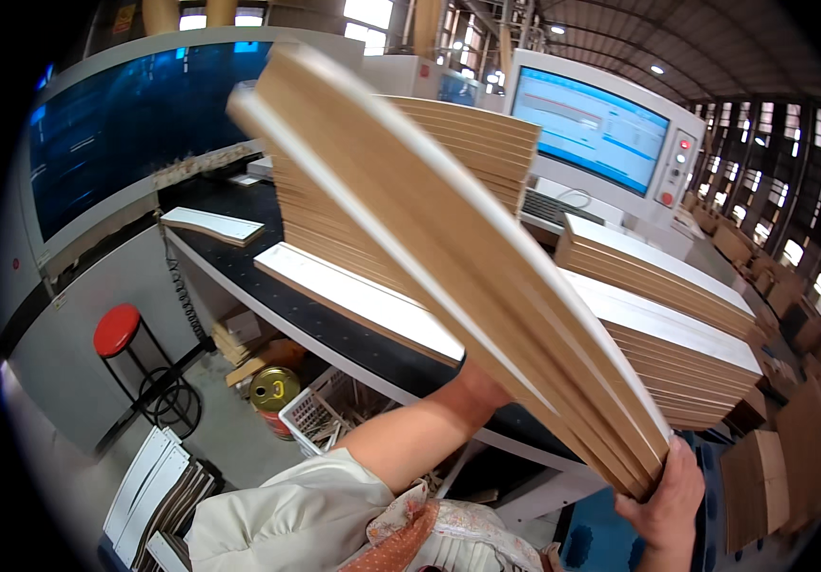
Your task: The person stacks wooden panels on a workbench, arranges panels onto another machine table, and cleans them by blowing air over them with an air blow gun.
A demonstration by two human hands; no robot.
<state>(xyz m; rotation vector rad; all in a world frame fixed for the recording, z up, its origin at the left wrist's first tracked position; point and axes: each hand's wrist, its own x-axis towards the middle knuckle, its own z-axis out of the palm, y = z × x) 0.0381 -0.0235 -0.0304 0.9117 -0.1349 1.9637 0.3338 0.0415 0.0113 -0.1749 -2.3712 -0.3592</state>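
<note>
Pale cloth of our left sleeve lies nearest, in front of the counter, and from it our bare left forearm reaches up and rightward over the counter's front edge. Our left hand is mostly hidden behind the long brown boards with white edges, so we cannot tell how far its fingers are bent or what they grip. Our right hand, toward the right end of the counter, has its fingers curled closed around the boards' lower end, thumb at one edge and the others along the opposite edge. We have the boards slanting above the counter, far end up and to the left. Below the counter's front edge, a white lattice basket contains thin strips; left of it, also below the counter, stands a round tin, its contents hidden from us. On the counter, behind the held boards, we see a tall stack of brown boards; left of the counter stands a red-seated stool.
</note>
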